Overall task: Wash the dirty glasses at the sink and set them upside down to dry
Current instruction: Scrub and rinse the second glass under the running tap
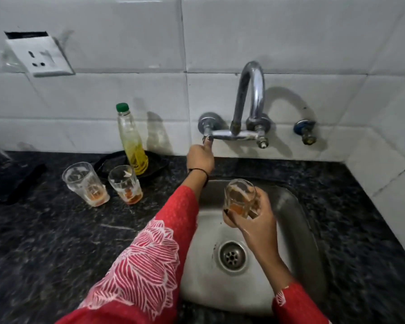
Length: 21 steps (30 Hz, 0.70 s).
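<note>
My right hand [255, 218] grips a dirty glass [240, 197] with orange dregs, held upright above the steel sink [297, 220]. My left hand [200, 157] reaches up to the left tap handle [207, 137] of the wall-mounted faucet [250, 97], fingers pinched on it. No water runs from the spout. Two more dirty glasses stand upright on the dark counter left of the sink: one [84, 183] further left, the other [125, 184] beside it, both with orange residue at the bottom.
A green-capped bottle [131, 139] of yellow liquid stands on a black plate [154, 166] behind the glasses. Dark granite counter [45, 242] surrounds the sink; the drain [232, 256] sits in the basin. A socket plate [41, 56] and a spare valve [305, 132] are on the tiled wall.
</note>
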Available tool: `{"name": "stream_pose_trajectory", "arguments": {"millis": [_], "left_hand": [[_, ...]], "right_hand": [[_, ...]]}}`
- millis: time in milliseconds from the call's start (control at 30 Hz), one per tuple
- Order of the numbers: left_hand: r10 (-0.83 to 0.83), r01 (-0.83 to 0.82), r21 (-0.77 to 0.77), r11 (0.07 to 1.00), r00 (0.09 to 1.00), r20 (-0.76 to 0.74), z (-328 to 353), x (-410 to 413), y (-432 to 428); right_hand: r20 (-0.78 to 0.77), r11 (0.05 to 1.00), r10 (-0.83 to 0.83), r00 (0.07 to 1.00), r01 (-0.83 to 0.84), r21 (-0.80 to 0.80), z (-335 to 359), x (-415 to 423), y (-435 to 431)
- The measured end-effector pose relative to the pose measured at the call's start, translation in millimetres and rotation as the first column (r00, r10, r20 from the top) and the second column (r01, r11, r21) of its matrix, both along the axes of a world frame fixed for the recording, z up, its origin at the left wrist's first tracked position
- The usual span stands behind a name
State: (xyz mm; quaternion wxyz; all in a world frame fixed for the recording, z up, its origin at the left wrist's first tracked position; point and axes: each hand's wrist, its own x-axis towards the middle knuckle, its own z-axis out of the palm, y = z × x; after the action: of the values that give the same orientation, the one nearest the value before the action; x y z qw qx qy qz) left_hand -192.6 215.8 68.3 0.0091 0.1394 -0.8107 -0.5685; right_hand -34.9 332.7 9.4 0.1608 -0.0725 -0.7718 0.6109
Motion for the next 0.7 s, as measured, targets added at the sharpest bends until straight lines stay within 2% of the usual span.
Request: {"name": "stream_pose_trajectory", "arguments": {"millis": [67, 100, 133, 167, 200, 233, 267, 300, 400, 433, 500, 533, 633, 700], "left_hand": [[-0.015, 0.015, 0.008, 1.0, 1.0, 0.018, -1, 0, -5], [-0.011, 0.007, 0.101, 0.995, 0.999, 0.04, 1, 2, -5], [-0.018, -0.009, 0.287, 0.958, 0.996, 0.092, 2, 5, -4], [-0.062, -0.021, 0.494, 0.869, 0.986, 0.152, 2, 5, -4], [-0.096, -0.041, 0.638, 0.769, 0.979, 0.178, 1, 6, -5], [-0.111, -0.059, 0.719, 0.693, 0.976, 0.186, 1, 7, -5], [-0.121, -0.063, 0.755, 0.652, 0.975, 0.185, -2, 9, -5], [-0.145, -0.053, 0.758, 0.65, 0.97, 0.193, -7, 15, -7], [-0.338, 0.049, 0.647, 0.761, 0.881, 0.331, -43, 51, -10], [-0.425, 0.092, 0.651, 0.754, 0.824, 0.375, -58, 65, -9], [-0.566, 0.093, 0.764, 0.638, 0.73, 0.384, -83, 88, -4], [-0.582, 0.047, 0.816, 0.577, 0.724, 0.37, -90, 97, 0], [-0.517, -0.082, 0.854, 0.514, 0.764, 0.385, -105, 103, 12], [-0.49, -0.106, 0.858, 0.503, 0.783, 0.384, -108, 103, 17]], "right_hand": [[0.01, 1.0, -0.016, 1.0, 0.016, -0.001, 0, -3, 1], [0.017, 1.0, -0.02, 1.0, 0.02, 0.0, 1, -5, 1], [0.025, 1.0, -0.018, 1.0, 0.018, 0.001, 1, -7, 1], [0.032, 1.0, -0.014, 0.999, 0.014, -0.003, 2, -8, -1], [0.036, 1.0, -0.013, 0.999, 0.014, -0.008, 2, -10, -1], [0.036, 1.0, -0.015, 0.999, 0.016, -0.013, 2, -11, -2], [0.035, 1.0, -0.019, 0.999, 0.019, -0.017, 2, -12, -3], [0.034, 0.999, -0.023, 0.999, 0.024, -0.028, 2, -12, -4], [0.019, 0.997, -0.004, 1.0, 0.006, -0.083, -1, -12, -5], [0.023, 0.996, 0.012, 1.0, -0.01, -0.091, -2, -11, -4], [0.066, 0.996, 0.04, 0.997, -0.035, -0.078, -3, -10, -3], [0.092, 0.998, 0.052, 0.994, -0.047, -0.048, -3, -9, -3], [0.169, 0.98, 0.052, 0.984, -0.083, 0.179, 2, -9, 0], [0.192, 0.906, 0.01, 0.981, -0.09, 0.413, 2, -10, 8]]}}
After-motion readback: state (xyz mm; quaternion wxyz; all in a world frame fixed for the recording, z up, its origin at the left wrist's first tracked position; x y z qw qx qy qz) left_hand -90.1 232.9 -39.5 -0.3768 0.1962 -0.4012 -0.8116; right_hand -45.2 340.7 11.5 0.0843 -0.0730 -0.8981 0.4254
